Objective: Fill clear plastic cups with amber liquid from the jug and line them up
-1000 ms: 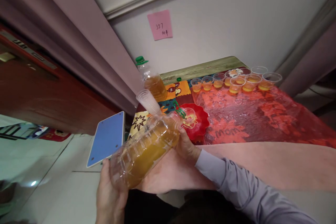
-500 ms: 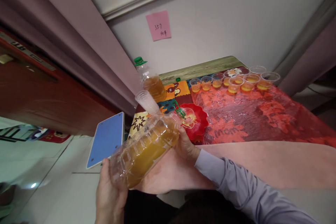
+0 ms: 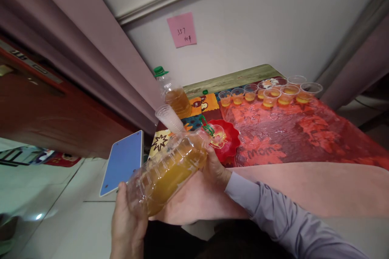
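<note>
A large clear plastic bottle (image 3: 170,174) of yellow-amber liquid lies tilted across my two hands, its neck towards the upper right. My left hand (image 3: 129,214) grips the base end. Around the neck end, my right hand (image 3: 215,168) is closed, its fingers partly behind the bottle. Just past the neck sits a red scalloped plate (image 3: 232,145) with a clear plastic cup (image 3: 219,133) on it and a green handle-like loop (image 3: 207,125) beside the cup. Whether liquid is flowing from the mouth I cannot make out.
Behind stands a second bottle (image 3: 176,99) with a green cap, beside a tilted stack of plastic cups (image 3: 168,118). Several cups with a little yellow liquid (image 3: 285,96) line the table's back right. A small green cap (image 3: 205,92) lies near the wall. A blue board (image 3: 123,164) is at left.
The view has shifted very slightly. Both hands keep the bottle in nearly the same tilted position over the table's edge.
</note>
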